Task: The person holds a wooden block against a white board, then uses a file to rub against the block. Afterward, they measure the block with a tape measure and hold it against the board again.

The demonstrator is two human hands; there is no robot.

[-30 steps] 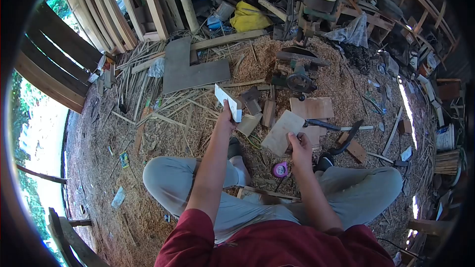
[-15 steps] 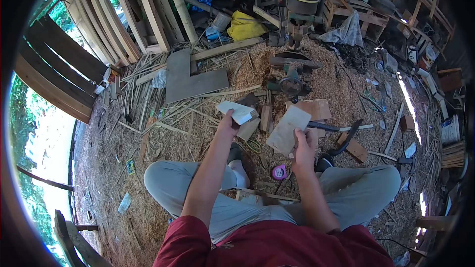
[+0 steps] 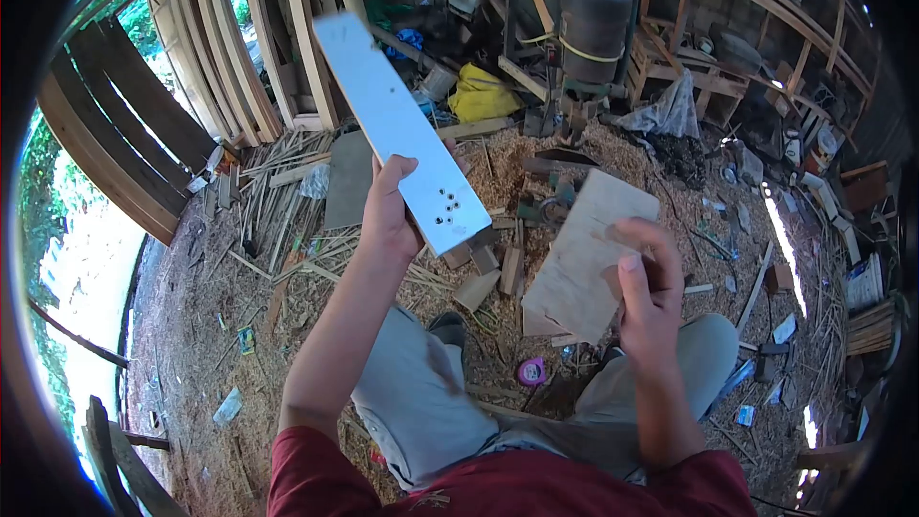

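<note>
So the person is holding up two boards, one per hand, and the angle between them is the bit worth looking at. The left hand (image 3: 388, 215) is clamping the white board (image 3: 407, 129) low on its long left edge, thumb pressing on the face, fingers wrapping behind and peeking out at the far edge. Most of that board is running away from the grip toward 11 o'clock, with only a short end, the one with the cluster of dark holes (image 3: 447, 208), sticking out toward 5.

The right hand (image 3: 654, 302) looks to be pinching the plain wooden board (image 3: 586, 254) by its right edge. The index finger is showing up blurred and curled out front, so can't really tell which fingers are doing the squeezing. That board is lying at about 10 o'clock from its grip, long axis going from 1 to 7.

So the lower ends are leaning in toward each other, with a gap showing between. The white board's holey end is sitting nearer the left hand; the plain one is all on the right hand's side. Down at 6 o'clock from that gap, a pink tape measure (image 3: 531, 371) is resting on the littered floor (image 3: 201, 325).
</note>
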